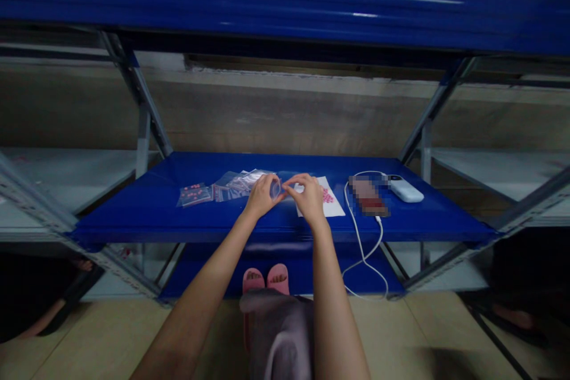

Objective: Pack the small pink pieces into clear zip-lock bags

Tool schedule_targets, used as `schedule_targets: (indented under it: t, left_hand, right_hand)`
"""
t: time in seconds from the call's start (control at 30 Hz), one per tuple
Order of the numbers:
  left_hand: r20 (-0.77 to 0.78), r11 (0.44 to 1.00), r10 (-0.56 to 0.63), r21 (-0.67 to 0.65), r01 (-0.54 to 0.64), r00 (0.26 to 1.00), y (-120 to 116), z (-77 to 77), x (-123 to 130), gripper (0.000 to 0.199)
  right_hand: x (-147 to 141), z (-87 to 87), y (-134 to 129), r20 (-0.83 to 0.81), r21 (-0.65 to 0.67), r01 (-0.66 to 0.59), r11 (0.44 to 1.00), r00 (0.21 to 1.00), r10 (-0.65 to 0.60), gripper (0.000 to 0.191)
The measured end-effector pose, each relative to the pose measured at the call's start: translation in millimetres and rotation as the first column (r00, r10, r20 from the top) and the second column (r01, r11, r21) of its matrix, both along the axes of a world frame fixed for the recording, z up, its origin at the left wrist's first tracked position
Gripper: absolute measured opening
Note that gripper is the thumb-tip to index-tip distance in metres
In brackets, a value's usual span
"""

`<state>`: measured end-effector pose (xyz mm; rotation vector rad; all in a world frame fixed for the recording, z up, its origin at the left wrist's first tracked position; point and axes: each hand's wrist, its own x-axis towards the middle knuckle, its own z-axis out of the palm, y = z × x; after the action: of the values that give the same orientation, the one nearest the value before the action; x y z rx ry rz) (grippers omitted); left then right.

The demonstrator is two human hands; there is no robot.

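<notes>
My left hand (262, 195) is closed on a small clear plastic bag (275, 189), its mouth bulging round between thumb and fingers. At the bag's right edge, the thumb and fingertips of my right hand (309, 195) pinch together; whether a small piece is also between them cannot be made out. Under and beside the right hand lies a white sheet of paper (335, 209) bearing many small pink-red pieces (328, 196). Left of my hands, flat clear bags (236, 185) lie overlapping. Farther left rests a clear bag with several pink pieces inside (195, 194).
On the blue shelf (146, 208), a blurred-out phone-like object (369, 196) and a pale blue power bank (404, 189) lie to the right. A white cable (358, 237) hangs over the front edge. A blue upper shelf (285, 6) crosses overhead; metal posts stand either side. People are partly visible at both sides.
</notes>
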<state>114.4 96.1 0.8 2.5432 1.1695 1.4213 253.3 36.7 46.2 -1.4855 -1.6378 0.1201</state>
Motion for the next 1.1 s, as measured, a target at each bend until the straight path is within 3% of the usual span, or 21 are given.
schedule_targets:
  t: [0.23,0.5,0.6,0.73,0.87,1.1]
  left_hand:
    - [0.001,1.000,0.008,-0.004,-0.008,1.000,0.6,-0.4,1.5,0.020]
    - [0.003,1.000,0.007,0.003,-0.007,1.000,0.1,-1.1,1.0,0.022]
    - [0.000,1.000,-0.004,0.010,0.004,1.000,0.2,-0.5,0.7,0.028]
    - [0.009,1.000,-0.018,0.008,0.018,1.000,1.7,-0.5,0.5,0.030]
    - [0.004,1.000,-0.022,0.009,0.022,1.000,1.7,-0.4,0.3,0.030]
    - [0.039,1.000,0.009,-0.018,-0.008,0.999,0.5,-1.1,-0.2,0.029]
  right_hand:
    - [-14.7,-10.0,1.6,0.123,-0.017,0.067,0.998,0.990,-0.064,0.016]
    - [-12.2,-9.5,1.8,0.057,0.015,0.097,0.995,0.994,-0.098,0.024]
    - [-2.3,-6.2,-1.2,0.015,-0.009,0.161,0.987,0.987,-0.161,0.023]
    - [23.4,-7.7,-7.5,-0.013,-0.098,0.320,0.942,0.946,-0.323,0.022]
    - [46.0,-16.8,-15.7,0.059,-0.145,0.466,0.873,0.885,-0.462,0.024]
    - [55.1,-23.6,-23.9,0.187,-0.180,0.562,0.807,0.825,-0.533,0.023]
